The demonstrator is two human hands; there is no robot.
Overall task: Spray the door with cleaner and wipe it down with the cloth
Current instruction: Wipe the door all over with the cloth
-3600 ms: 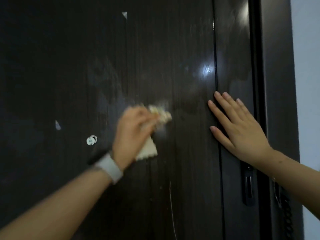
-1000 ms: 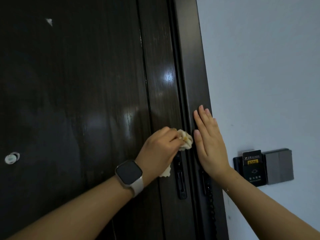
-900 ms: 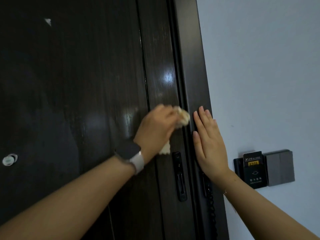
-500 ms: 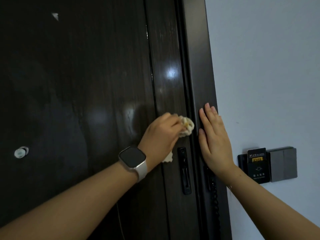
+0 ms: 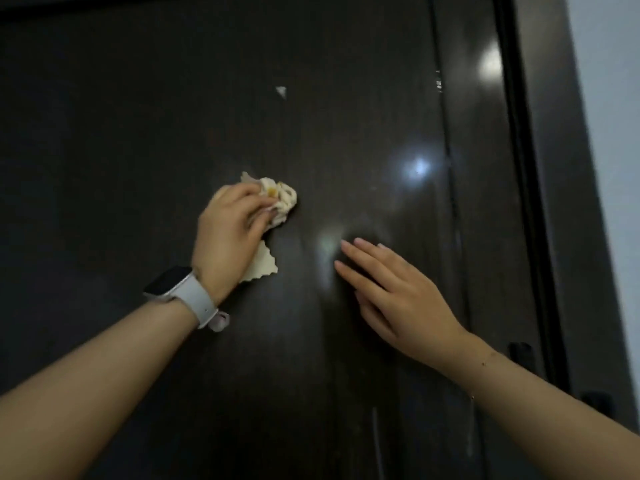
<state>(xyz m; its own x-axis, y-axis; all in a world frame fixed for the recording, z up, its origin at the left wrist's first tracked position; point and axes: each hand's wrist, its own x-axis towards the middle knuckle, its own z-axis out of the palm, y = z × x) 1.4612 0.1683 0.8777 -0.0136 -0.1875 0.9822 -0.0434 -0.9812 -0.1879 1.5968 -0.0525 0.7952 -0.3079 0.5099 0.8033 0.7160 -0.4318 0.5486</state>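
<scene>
The dark wood-grain door [image 5: 138, 116] fills most of the head view. My left hand [image 5: 230, 237], with a white-strapped watch on its wrist, grips a crumpled cream cloth [image 5: 282, 199] and presses it against the door's middle panel. One corner of the cloth hangs out below my palm. To the right, my right hand [image 5: 391, 292] lies flat on the door with straight fingers pointing up and left. No spray bottle is in view.
A small pale sticker scrap [image 5: 281, 91] sits on the door above the cloth. The dark door frame [image 5: 540, 168] runs down the right, with a light wall [image 5: 609, 98] beyond it. Dark hardware [image 5: 519, 351] shows at the door's lower right edge.
Both hands have left the door's right edge and frame for the middle panel. The view has swung left, so the wall card holder is out of sight.
</scene>
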